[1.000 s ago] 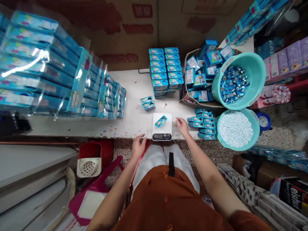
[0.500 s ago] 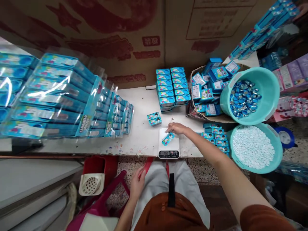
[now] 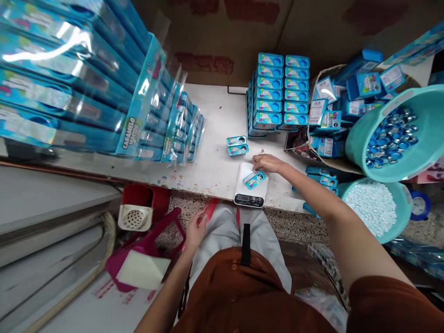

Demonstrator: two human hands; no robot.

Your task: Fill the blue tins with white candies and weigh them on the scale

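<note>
A blue candy pack (image 3: 254, 180) lies tilted on a white digital scale (image 3: 249, 200) at the table's front edge. Above the scale's upper right corner is my right hand (image 3: 268, 163), fingertips closed together near the pack; what they hold, if anything, is too small to tell. My left hand (image 3: 196, 229) hangs beside my left thigh, away from the table, with its fingers partly curled and apart and nothing in them. Two blue packs (image 3: 237, 150) lie side by side just behind the scale. Farther back stand two columns of stacked blue packs (image 3: 269, 95).
Plastic-wrapped blue packs (image 3: 86, 88) fill the table's left. At the right are a carton of blue boxes (image 3: 362, 85), a teal tub of blue and silver pieces (image 3: 430, 138) and a teal tub of white pellets (image 3: 373, 206). A red bin (image 3: 137, 196) stands below the table.
The view has shifted, so the wrapped packs look larger and nearer. My right hand has drawn slightly back from the pack, which now lies at a flatter angle on the scale.
</note>
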